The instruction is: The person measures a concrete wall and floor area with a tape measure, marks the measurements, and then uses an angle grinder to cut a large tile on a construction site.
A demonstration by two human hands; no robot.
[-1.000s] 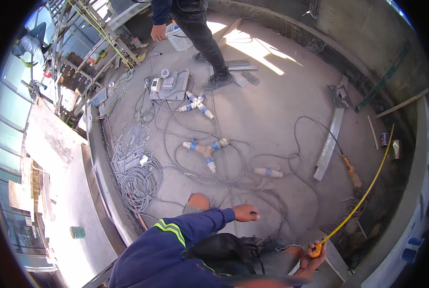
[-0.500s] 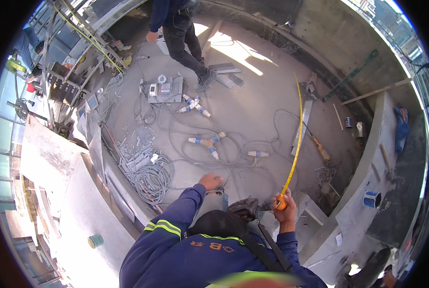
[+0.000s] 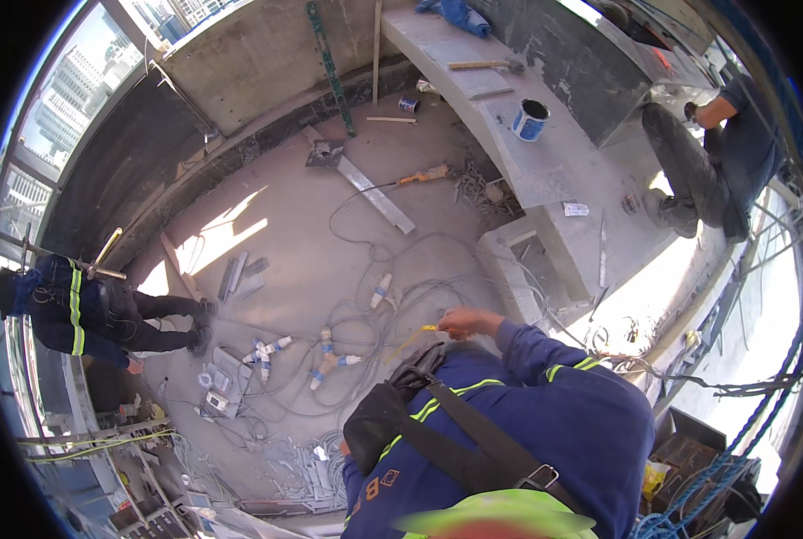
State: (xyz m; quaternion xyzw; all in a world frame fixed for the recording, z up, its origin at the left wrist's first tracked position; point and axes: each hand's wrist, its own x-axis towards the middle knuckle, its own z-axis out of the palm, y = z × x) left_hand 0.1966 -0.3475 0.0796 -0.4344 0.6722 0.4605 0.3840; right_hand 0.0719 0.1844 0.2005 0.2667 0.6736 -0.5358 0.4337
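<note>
Centrally, tape measure (image 3: 429, 328): at my wearer's right hand, over the floor; I see a thin yellow strip slanting down and left from the fingers, blurred toward its far end; casing hidden from me.
Right hand (image 3: 464, 322): grasping the tape measure, fingers curled, knuckles upward, blue sleeve (image 3: 545, 349) running back to the right.
Left hand (image 3: 345, 446): a sliver beside the jacket front; I cannot tell whether it is clenched or released.
Bag (image 3: 372, 416): black, against the wearer's chest, with a dark strap and metal buckle.
Plugs (image 3: 327, 355): white and blue, joined in branching clusters, lying left of the tape strip among looped grey cables; a single connector (image 3: 381, 290) lies above them.
Board (image 3: 233, 370): grey, on the floor, bearing small pale devices.
Power tool (image 3: 422, 175): orange, corded, on the floor near a long metal bar (image 3: 376, 198).
Ledge (image 3: 558, 256): curved, grey, carrying a blue paint can (image 3: 531, 120) and, farther back, a hammer (image 3: 484, 65).
Co-worker at left (image 3: 60, 314): dark clothes with reflective stripes, well apart from the tape.
Co-worker at right (image 3: 747, 148): dark clothes, beyond the ledge.
Ropes (image 3: 689, 512): blue, lower right.
</note>
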